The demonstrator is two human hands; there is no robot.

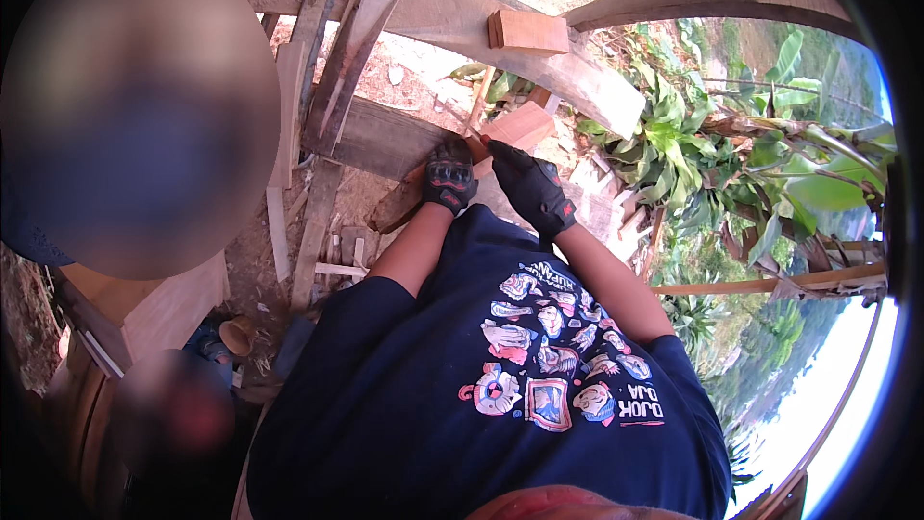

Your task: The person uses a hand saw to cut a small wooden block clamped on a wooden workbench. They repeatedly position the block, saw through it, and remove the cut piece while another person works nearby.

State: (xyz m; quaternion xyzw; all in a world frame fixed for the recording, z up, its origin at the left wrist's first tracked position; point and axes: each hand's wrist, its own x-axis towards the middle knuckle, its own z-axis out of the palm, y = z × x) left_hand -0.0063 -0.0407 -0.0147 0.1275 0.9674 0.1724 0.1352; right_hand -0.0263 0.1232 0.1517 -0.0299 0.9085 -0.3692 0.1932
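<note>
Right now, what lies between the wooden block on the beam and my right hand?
In the head view, part of the curved beam and a second wooden block lie there.

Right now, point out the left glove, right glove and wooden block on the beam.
Left glove (449, 175): head view, knuckle guard.
Right glove (528, 187): head view, middle.
Wooden block (535, 33): head view, broad face.

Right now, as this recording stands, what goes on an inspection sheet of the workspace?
Surface: weathered grey-brown wooden beam, beside the black-gloved left hand.
Job's things: reddish-brown rectangular wooden block by both hands; similar block on a thick brown wooden beam farther off.
Clutter: pale, narrow wood scraps on brown earth.
Hands: left close to black-gloved right hand; grips unclear.
Cables: nothing certain; thin dark line at lower right, cord or pole unclear.
Surroundings: broad-leaved green plants at right; left side partly blurred.
</note>
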